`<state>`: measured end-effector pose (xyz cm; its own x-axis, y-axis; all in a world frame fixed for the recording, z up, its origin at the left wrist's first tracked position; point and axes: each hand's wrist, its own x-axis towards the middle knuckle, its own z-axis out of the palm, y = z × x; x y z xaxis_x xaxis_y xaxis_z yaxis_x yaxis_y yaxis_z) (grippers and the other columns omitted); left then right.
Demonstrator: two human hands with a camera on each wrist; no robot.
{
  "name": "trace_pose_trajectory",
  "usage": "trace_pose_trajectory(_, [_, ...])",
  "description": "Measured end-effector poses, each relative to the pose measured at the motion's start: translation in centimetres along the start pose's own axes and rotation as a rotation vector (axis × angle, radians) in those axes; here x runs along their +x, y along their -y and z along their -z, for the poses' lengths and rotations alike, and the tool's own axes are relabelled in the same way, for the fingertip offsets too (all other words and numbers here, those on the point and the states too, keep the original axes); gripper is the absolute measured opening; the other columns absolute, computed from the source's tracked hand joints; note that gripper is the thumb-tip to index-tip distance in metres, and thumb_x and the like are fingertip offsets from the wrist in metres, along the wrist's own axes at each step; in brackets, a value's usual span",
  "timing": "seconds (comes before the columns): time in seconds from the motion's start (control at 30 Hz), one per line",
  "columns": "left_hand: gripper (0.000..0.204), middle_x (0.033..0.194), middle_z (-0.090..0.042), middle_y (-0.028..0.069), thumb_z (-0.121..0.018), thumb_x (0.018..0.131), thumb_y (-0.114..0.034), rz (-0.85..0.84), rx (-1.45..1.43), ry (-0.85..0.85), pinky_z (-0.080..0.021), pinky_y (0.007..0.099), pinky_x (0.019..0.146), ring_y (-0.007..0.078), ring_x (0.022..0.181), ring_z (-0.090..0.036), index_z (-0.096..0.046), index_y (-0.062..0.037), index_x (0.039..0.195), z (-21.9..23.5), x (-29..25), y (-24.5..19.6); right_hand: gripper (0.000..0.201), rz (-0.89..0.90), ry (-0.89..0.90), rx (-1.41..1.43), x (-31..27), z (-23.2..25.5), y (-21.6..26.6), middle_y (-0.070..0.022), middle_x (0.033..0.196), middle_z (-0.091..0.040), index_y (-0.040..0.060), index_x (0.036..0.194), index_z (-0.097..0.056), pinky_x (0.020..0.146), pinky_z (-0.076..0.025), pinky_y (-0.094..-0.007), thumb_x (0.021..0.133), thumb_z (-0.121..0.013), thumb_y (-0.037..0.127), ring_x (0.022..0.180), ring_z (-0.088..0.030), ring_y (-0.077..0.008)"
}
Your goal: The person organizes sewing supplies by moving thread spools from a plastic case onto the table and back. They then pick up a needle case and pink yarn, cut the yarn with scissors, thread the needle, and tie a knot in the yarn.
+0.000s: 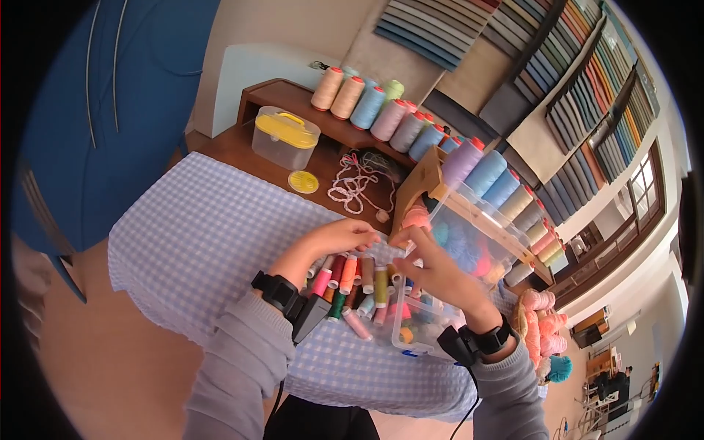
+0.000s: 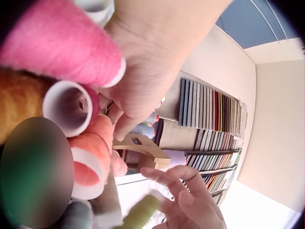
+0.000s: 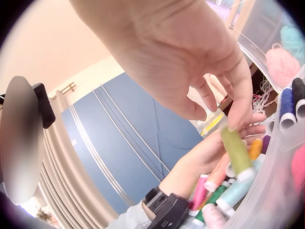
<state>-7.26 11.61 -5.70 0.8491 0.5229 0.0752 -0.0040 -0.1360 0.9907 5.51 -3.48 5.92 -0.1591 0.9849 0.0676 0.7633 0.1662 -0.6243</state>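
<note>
Loose thread spools lie piled on the checked cloth. My left hand (image 1: 341, 236) is at the far side of the pile, its fingers loosely bent towards the right and holding nothing visible. Under its wrist are a pink spool (image 2: 62, 43) and an orange spool (image 2: 93, 143). My right hand (image 1: 440, 275) hangs over the pile's right side, fingers spread. One of its fingertips is right at the upper end of an olive-green spool (image 3: 237, 150), which is tilted and blurred in both wrist views. A clear plastic box (image 1: 396, 341) with spools and yarn stands below this hand.
A larger clear bin (image 1: 458, 213) holds yarn balls behind the right hand. A yellow-lidded container (image 1: 286, 139), a yellow round case (image 1: 303, 182) and tangled cord (image 1: 352, 183) lie farther back. Thread cones (image 1: 367, 106) line a wooden shelf. Yarn skeins (image 1: 539, 323) are at right.
</note>
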Motion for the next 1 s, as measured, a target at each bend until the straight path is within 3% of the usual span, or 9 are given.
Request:
trace_pose_trajectory(0.1, [0.033,0.094,-0.061,0.003,-0.05,0.088,-0.033,-0.007,0.022,0.004,-0.044,0.0255,0.072,0.0107,0.082,-0.054,-0.06,-0.0064,0.105,-0.1,0.2,0.2,0.029,0.072,-0.079,-0.08,0.7,0.4,-1.6,-0.0133,0.099,-0.046,0.0045,0.106,-0.045,0.063,-0.048,-0.0325,0.08,-0.056,0.009,0.075,-0.059,-0.0241])
trace_pose_trajectory(0.17, [0.033,0.098,-0.061,0.0021,-0.048,0.089,-0.033,0.008,0.049,0.025,-0.043,0.0255,0.074,0.0106,0.087,-0.054,-0.06,-0.0081,0.107,-0.2,0.1,-0.3,0.033,0.03,-0.089,-0.483,0.5,0.9,-2.7,-0.0154,0.102,-0.048,0.0059,0.108,-0.047,0.07,-0.047,-0.0364,0.077,-0.058,0.011,0.082,-0.057,-0.0303])
trace_pose_trajectory(0.2, [0.033,0.101,-0.06,0.0012,-0.046,0.09,-0.033,0.023,0.078,0.047,-0.043,0.0256,0.076,0.0105,0.093,-0.054,-0.059,-0.0098,0.11,-0.2,0.0,-0.5,0.033,0.028,-0.088,-0.484,0.2,1.2,-3.1,-0.0154,0.102,-0.048,0.0059,0.108,-0.047,0.07,-0.047,-0.0364,0.077,-0.058,0.011,0.082,-0.057,-0.0303])
trace_pose_trajectory(0.27, [0.033,0.101,-0.06,0.0012,-0.046,0.09,-0.033,0.024,0.078,0.054,-0.043,0.0257,0.076,0.0104,0.093,-0.054,-0.059,-0.0097,0.11,-0.2,0.1,-0.5,0.036,0.029,0.075,-0.59,-0.6,1.6,-3.7,-0.0162,0.103,-0.048,0.0072,0.107,-0.05,0.077,-0.045,-0.0388,0.073,-0.062,0.014,0.09,-0.054,-0.0349])
trace_pose_trajectory(0.4, [0.034,0.101,-0.06,0.0008,-0.047,0.089,-0.033,0.011,0.103,0.068,-0.043,0.026,0.076,0.0099,0.092,-0.054,-0.059,-0.0092,0.11,-0.1,0.1,-0.4,0.039,0.026,0.232,-0.504,-1.7,1.9,-2.7,-0.0154,0.103,-0.048,0.0079,0.106,-0.052,0.081,-0.043,-0.0386,0.07,-0.064,0.015,0.096,-0.051,-0.0335])
trace_pose_trajectory(0.7, [0.034,0.101,-0.059,0.0009,-0.048,0.089,-0.032,-0.021,0.133,0.095,-0.043,0.0267,0.076,0.0096,0.09,-0.053,-0.059,-0.007,0.109,0.0,0.2,-0.3,0.028,0.068,0.104,-0.551,-2.1,0.9,-2.5,-0.0134,0.101,-0.053,0.0056,0.102,-0.057,0.082,-0.043,-0.0349,0.076,-0.061,0.014,0.096,-0.052,-0.0301])
trace_pose_trajectory(0.83, [0.033,0.093,-0.062,0.0048,-0.051,0.087,-0.031,-0.123,0.113,0.096,-0.044,0.0259,0.077,0.0103,0.086,-0.054,-0.06,-0.0058,0.106,-0.5,0.1,-0.5,0.013,0.138,-0.001,-0.551,-1.6,0.4,-2.6,-0.0141,0.091,-0.056,0.0031,0.09,-0.058,0.072,-0.046,-0.0362,0.078,-0.055,0.009,0.081,-0.057,-0.0312])
trace_pose_trajectory(0.87, [0.031,0.088,-0.063,0.0046,-0.051,0.087,-0.03,-0.107,0.11,0.114,-0.045,0.0257,0.073,0.0101,0.081,-0.056,-0.061,-0.0058,0.105,-0.5,0.2,-0.6,0.009,0.164,-0.071,-0.491,-1.4,0.3,-2.6,-0.0146,0.085,-0.056,0.0029,0.085,-0.058,0.067,-0.046,-0.0384,0.079,-0.053,0.007,0.075,-0.057,-0.0325])
trace_pose_trajectory(1.0, [0.028,0.074,-0.064,0.0039,-0.052,0.087,-0.028,-0.006,-0.029,0.26,-0.047,0.0245,0.057,0.0105,0.063,-0.059,-0.063,-0.006,0.099,-0.8,0.0,-0.9,0.008,0.089,-0.009,-0.414,-0.9,0.4,-2.3,-0.0151,0.082,-0.057,0.002,0.082,-0.058,0.064,-0.046,-0.0384,0.078,-0.053,0.006,0.071,-0.058,-0.0323])
